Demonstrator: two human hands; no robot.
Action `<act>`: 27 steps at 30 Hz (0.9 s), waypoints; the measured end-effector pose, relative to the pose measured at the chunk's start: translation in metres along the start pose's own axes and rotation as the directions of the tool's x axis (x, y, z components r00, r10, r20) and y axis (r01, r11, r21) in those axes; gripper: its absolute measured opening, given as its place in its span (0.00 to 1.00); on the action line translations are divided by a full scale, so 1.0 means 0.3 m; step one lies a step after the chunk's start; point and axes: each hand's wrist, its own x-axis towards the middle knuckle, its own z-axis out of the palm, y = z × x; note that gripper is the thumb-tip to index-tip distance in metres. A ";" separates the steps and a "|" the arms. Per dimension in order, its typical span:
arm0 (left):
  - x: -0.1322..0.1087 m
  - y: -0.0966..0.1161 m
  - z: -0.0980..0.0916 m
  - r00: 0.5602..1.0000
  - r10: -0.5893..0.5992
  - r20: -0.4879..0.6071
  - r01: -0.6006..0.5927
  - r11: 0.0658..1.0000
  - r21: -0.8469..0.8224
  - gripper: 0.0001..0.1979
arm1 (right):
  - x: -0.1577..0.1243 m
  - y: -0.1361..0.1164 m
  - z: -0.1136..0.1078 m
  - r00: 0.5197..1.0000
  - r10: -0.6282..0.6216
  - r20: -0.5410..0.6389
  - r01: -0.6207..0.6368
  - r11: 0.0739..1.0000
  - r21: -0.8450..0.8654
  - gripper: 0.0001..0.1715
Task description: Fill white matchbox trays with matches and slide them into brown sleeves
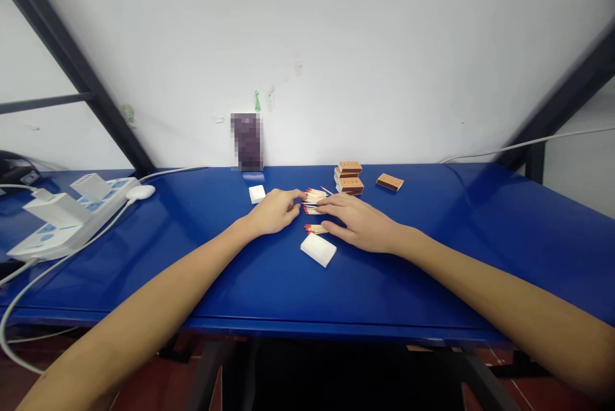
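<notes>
Red-headed matches lie in small groups on the blue table, their heads pointing left. My left hand rests at the head side; its index fingertip touches the upper group and the thumb stands apart below. From the other side my right hand reaches over the stick ends, fingers stretched and spread. Its thumb lies by the lower group of matches, while its longer fingers cover part of the groups above. Just below sits a white rectangular piece, like a matchbox tray. A smaller white piece lies behind my left hand.
Behind the matches stands a stack of several orange-brown matchboxes. Another matchbox lies to its right. A blurred dark upright object leans at the wall. On the left are a white power strip with plugs and loose cables.
</notes>
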 end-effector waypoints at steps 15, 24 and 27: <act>-0.002 0.001 -0.001 1.000 0.015 0.003 -0.015 1.000 -0.016 0.16 | 0.000 -0.005 -0.007 0.999 0.027 0.027 -0.027 1.000 0.015 0.24; -0.002 0.001 -0.004 0.998 0.068 0.019 -0.067 0.998 -0.021 0.14 | -0.001 0.001 -0.003 0.999 0.028 0.027 -0.028 1.000 0.001 0.24; -0.003 0.005 -0.008 0.997 0.065 0.029 -0.064 0.998 -0.025 0.15 | -0.001 0.001 -0.003 0.999 0.024 0.025 -0.024 1.000 0.011 0.24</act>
